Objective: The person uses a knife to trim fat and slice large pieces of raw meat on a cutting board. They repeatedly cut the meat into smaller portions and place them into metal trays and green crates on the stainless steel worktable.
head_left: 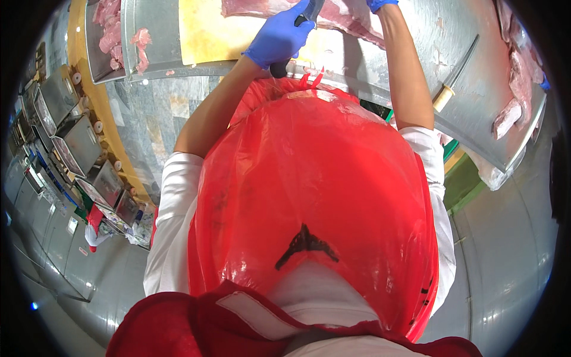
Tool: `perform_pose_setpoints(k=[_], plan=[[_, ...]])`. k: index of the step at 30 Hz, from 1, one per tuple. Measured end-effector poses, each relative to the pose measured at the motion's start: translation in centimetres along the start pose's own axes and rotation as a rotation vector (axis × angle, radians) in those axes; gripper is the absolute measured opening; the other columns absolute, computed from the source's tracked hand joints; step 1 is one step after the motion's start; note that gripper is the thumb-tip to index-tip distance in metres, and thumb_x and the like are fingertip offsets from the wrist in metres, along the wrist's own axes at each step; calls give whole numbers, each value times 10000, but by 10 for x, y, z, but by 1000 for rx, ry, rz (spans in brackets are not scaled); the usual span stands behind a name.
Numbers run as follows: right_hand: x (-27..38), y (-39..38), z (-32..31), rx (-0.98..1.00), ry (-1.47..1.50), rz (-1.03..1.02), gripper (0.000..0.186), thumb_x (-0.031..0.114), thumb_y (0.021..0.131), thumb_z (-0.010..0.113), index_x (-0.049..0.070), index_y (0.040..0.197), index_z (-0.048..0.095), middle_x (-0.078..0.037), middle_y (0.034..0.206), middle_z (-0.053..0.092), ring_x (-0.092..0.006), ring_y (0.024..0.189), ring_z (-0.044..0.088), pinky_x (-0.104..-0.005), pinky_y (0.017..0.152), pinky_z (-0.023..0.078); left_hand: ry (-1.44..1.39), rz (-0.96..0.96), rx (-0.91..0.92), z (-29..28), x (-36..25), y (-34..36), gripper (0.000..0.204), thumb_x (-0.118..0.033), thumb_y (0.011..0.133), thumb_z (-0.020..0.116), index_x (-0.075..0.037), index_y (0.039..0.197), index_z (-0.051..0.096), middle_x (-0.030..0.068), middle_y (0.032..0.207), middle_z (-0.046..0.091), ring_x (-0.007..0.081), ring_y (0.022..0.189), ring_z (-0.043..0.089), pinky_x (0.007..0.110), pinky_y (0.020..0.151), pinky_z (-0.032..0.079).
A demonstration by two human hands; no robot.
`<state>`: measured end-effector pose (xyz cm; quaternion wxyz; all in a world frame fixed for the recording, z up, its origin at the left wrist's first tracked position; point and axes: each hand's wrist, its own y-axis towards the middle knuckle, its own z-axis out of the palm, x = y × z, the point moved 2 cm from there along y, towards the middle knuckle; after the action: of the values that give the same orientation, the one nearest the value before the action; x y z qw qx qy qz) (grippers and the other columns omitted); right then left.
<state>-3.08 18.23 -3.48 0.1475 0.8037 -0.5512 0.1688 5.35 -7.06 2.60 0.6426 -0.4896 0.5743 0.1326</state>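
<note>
Plainly, left hand (pixel 278 39) around a black-handled knife (pixel 278 70), right hand (pixel 382 5) (grip unclear) near meat (pixel 351 25).

No words or numbers could be read; black marks (pixel 305 239) were seen on the red apron (pixel 315 172), but no lettering could be made out.

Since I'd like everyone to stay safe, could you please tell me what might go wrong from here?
The knife in the left hand, over the meat, might slip and nick the right hand, which is only partly in view.
The long pointed tool with a cream handle lies unheld beside the right forearm, so the arm could knock it.
The fleshy piece near the metal table's right edge might slide off.
</note>
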Motion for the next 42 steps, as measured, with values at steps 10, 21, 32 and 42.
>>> perform_pose_setpoints(k=[10, 21, 32, 42], plan=[[-14, -26, -8, -128, 143, 49, 175, 202, 798, 784, 96, 933, 750, -61, 800, 701, -196, 698, 654, -316, 658, 530, 114, -16, -2, 6, -19, 15, 572, -249, 979, 588, -134, 1525, 463, 61, 758, 612, 121, 569, 578, 306, 528, 527], [-14, -5, 14, 177, 1016, 672, 295, 313, 890, 688, 40, 972, 764, -95, 838, 737, -193, 693, 673, -340, 652, 542, -44, -179, -125, -27, -3, -19, 599, -192, 1000, 612, -158, 1564, 415, 54, 758, 603, 99, 601, 569, 293, 524, 534], [-9, 3, 8, 659, 399, 501, 534, 531, 953, 585, 25, 932, 755, -175, 865, 743, -304, 767, 683, -423, 769, 542, 73, -116, -70, -11, -2, -6, 601, -192, 992, 614, -128, 1559, 423, 44, 702, 590, 107, 537, 549, 297, 528, 495], [-11, -19, 8, 531, 1082, 843, 235, 302, 969, 667, 133, 823, 737, 46, 638, 529, -72, 565, 431, -254, 519, 359, 385, 61, -67, -4, -6, 1, 555, -215, 983, 582, -105, 1515, 465, 198, 867, 714, 329, 699, 701, 396, 668, 539]])
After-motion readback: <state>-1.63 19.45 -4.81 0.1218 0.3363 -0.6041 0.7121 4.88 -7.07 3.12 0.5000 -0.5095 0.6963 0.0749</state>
